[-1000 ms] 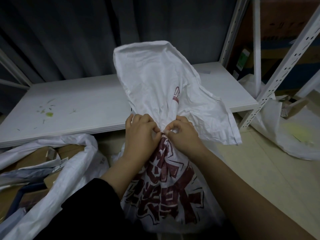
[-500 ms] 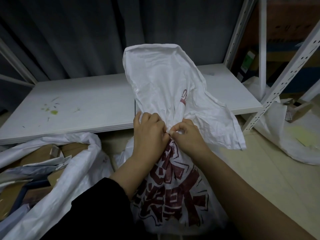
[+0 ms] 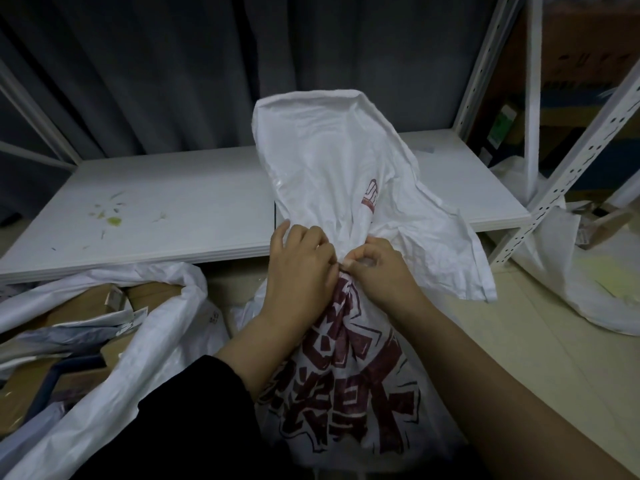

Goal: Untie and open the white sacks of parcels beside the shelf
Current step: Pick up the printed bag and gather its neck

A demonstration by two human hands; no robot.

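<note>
Sack (image 3: 329,161) stands upright on the floor, close against the front edge of the low shelf (image 3: 166,209) and between the person's forearms. Its front carries large dark red print. The neck is gathered tight about halfway up, and the loose top fans out above it, rising in front of the shelf and drooping to the right.

Both hands meet at the neck and touch each other there. The left hand (image 3: 299,271) has its fingers curled round the bunched cloth. The right hand (image 3: 381,275) pinches at the gather between thumb and forefinger; the tie itself is hidden under the fingers. A black sleeve (image 3: 180,420) covers the left forearm, while the right forearm is bare.

To the left an open sack (image 3: 162,341) lies on the floor with brown parcels (image 3: 86,303) showing inside. A third sack (image 3: 561,278) lies on the floor to the right, beyond the perforated post (image 3: 568,174). The shelf bears green smears near its left end, and a dark curtain (image 3: 173,81) hangs behind.
</note>
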